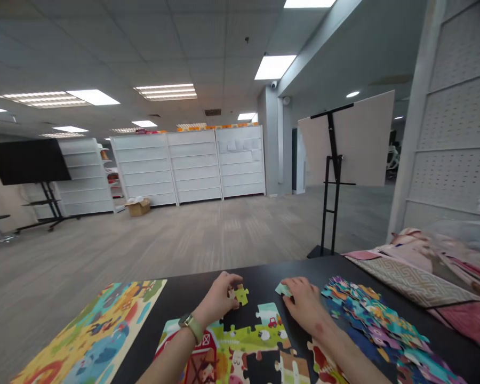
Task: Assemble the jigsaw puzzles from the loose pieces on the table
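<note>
My left hand (220,294), with a watch at the wrist, pinches a green jigsaw piece (241,295) above the dark table. To its right, my right hand (302,298) has its fingers closed on a pale blue jigsaw piece (282,289) at the tabletop. Between and below both hands lies a partly joined farm puzzle (232,341) with a red barn, a cow and sheep. Dark gaps show within it, and my forearms cover parts of it. A loose reddish-brown piece (322,362) lies beside my right forearm.
A heap of colourful jigsaw pieces (376,320) lies on the table's right. At left is a bright animal picture sheet (100,330). Folded fabric (420,277) borders the right edge. Beyond the table (260,272) stand a board on a black easel (332,186) and white shelves (196,170).
</note>
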A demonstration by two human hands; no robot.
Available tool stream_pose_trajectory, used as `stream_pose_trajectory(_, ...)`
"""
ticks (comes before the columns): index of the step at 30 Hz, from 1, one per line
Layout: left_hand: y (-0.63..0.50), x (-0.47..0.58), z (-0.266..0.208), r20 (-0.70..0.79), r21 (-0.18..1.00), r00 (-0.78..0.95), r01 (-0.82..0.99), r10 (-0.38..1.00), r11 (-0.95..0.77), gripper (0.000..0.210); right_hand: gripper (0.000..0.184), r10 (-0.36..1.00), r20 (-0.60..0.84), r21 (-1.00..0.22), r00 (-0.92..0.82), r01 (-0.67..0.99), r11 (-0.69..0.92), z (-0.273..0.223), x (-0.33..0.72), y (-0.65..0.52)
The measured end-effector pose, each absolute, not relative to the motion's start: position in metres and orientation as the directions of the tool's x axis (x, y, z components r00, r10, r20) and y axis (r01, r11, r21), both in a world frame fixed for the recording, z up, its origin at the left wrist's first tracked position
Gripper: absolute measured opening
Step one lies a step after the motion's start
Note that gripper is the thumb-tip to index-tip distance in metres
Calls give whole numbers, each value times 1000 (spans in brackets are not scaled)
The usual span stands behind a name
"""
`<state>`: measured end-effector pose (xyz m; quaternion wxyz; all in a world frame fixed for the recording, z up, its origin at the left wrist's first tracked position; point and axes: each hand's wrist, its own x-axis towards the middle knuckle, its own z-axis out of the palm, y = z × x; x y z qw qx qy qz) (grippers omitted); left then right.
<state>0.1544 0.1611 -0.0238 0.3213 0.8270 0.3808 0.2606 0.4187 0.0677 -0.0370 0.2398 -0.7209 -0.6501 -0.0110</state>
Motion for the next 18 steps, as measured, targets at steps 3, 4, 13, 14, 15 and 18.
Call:
stream_pose_trajectory(3, 155, 148, -29, 245, 823, 524, 333, 816, -461, 36, 33, 925, 350, -359, 148, 933, -13, -33, 415, 65)
stream_pose_trajectory(4, 153, 147, -31, 256, 849, 515, 284, 818, -445, 40, 33, 923, 357, -368, 142, 930, -1, -31, 413, 64)
stream_pose_trajectory(13, 121, 155, -41, 298, 948, 551, -75, 779, -309, 56, 22, 942, 324, -581, -82, 768, 267, -5, 372, 36)
stream_pose_trajectory(14, 117, 158, -40, 296, 951, 559, -95, 774, -295, 53, 20, 946, 308, -625, -104, 727, 284, -3, 366, 33)
stream_pose_trajectory(15, 113, 160, -39, 295, 953, 565, -111, 771, -283, 50, 16, 949, 295, -657, -110, 698, 285, -1, 360, 31)
stream_pose_trajectory(18, 106, 164, -39, 294, 955, 583, -139, 757, -263, 37, 17, 952, 297, -704, -81, 655, 275, 0, 351, 30)
